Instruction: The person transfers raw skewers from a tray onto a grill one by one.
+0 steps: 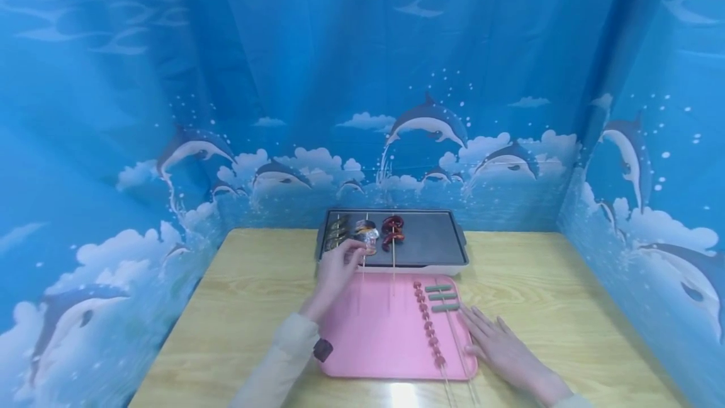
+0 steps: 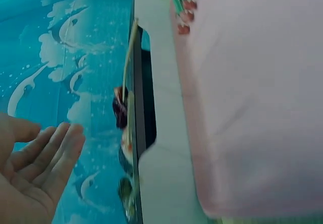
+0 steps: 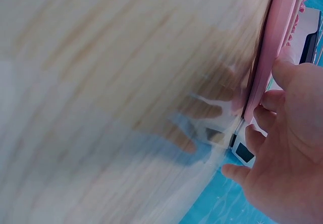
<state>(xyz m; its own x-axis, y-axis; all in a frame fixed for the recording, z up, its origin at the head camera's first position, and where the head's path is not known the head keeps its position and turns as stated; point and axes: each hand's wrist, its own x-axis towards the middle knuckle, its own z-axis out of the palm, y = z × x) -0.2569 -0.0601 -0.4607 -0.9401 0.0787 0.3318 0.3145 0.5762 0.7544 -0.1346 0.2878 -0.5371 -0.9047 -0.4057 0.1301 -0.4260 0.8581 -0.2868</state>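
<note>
My left hand [image 1: 342, 263] hovers over the front left edge of a black griddle [image 1: 433, 238], by the stick of the middle skewer [image 1: 368, 237]. In the left wrist view that left hand [image 2: 38, 176] has loosely extended fingers with nothing between them. Left of the middle skewer lies one with dark green pieces [image 1: 338, 226]; to its right is a skewer of dark red curled pieces [image 1: 393, 226]. My right hand [image 1: 504, 348] lies spread beside the pink tray [image 1: 374, 351]. In the right wrist view, the thumb of the right hand [image 3: 287, 138] is against the tray's rim.
On the tray's right side lie a skewer of small reddish pieces [image 1: 428, 326] and a skewer of green sticks [image 1: 444, 298], their stick ends passing the front rim. Beneath is a wood-grain table [image 1: 527, 276]. A blue dolphin-print curtain [image 1: 362, 112] surrounds it.
</note>
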